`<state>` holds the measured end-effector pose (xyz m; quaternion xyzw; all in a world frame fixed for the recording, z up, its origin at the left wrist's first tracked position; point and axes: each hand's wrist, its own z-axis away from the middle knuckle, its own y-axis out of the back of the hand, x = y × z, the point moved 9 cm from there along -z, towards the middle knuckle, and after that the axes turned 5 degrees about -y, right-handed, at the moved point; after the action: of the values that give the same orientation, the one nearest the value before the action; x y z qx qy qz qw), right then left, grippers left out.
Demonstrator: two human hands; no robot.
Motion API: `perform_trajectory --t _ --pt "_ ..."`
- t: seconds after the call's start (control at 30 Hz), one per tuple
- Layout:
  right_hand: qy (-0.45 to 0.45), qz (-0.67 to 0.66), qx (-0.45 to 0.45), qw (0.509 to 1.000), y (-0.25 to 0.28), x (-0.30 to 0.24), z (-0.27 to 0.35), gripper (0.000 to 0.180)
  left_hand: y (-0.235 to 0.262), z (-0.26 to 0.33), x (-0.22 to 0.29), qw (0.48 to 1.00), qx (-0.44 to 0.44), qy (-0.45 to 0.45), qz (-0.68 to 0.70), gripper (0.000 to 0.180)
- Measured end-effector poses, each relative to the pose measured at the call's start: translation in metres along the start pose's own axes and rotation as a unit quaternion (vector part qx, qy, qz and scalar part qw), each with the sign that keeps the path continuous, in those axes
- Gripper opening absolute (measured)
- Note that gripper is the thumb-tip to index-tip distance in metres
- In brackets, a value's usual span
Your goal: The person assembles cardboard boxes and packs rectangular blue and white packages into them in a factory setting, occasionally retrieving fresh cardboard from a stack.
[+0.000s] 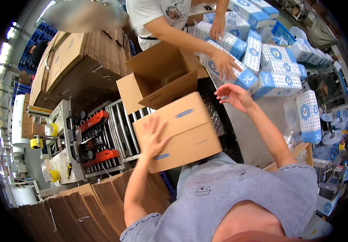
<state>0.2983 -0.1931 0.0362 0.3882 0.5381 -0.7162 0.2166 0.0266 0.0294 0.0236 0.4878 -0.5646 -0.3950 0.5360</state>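
My left hand [154, 136] lies flat, fingers spread, on the left flap of a closed brown cardboard box [182, 131] held against my chest. My right hand [235, 96] hovers open above and to the right of that box, holding nothing. Behind the closed box stands an open cardboard box [158, 78] with its flaps up. A co-worker across from me presses one hand [225, 63] on a blue-and-white patterned package [238, 74] and rests the other [217, 27] on the pile behind it.
Several blue-and-white packages [279, 64] cover the metal table at right. A roller conveyor [121, 125] and a taping machine with orange parts [95, 139] sit at left. Flat cardboard stacks lie at the lower left [85, 205] and upper left [73, 52].
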Motion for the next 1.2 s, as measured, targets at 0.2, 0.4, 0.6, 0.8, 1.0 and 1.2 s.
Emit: perform_trajectory --t 0.2,0.4,0.6,0.8,1.0,1.2 --pt "-0.32 0.361 0.325 0.813 0.098 0.27 0.017 0.085 -0.027 0.222 -0.182 0.79 0.196 0.339 0.471 0.059" --pt "-0.214 0.159 0.03 0.963 -0.103 0.185 -0.015 0.044 -0.047 0.231 -0.19 0.465 0.222 0.332 0.79 0.074" --pt "-0.072 0.544 -0.011 0.836 -0.29 0.188 -0.022 0.047 -0.148 0.166 -0.116 0.456 -0.019 0.4 0.795 0.086" --pt "-0.095 0.652 0.072 0.749 -0.203 0.234 -0.024 0.05 -0.085 0.036 -0.024 0.729 -0.011 0.302 0.615 0.061" --pt "0.022 0.797 0.289 0.53 -0.013 0.047 0.084 0.03 -0.109 0.082 -0.094 0.634 -0.038 0.348 0.689 0.039" --pt "0.061 0.538 0.344 0.767 0.139 -0.065 0.165 0.047 -0.036 0.042 -0.099 0.804 0.091 0.298 0.507 0.04"
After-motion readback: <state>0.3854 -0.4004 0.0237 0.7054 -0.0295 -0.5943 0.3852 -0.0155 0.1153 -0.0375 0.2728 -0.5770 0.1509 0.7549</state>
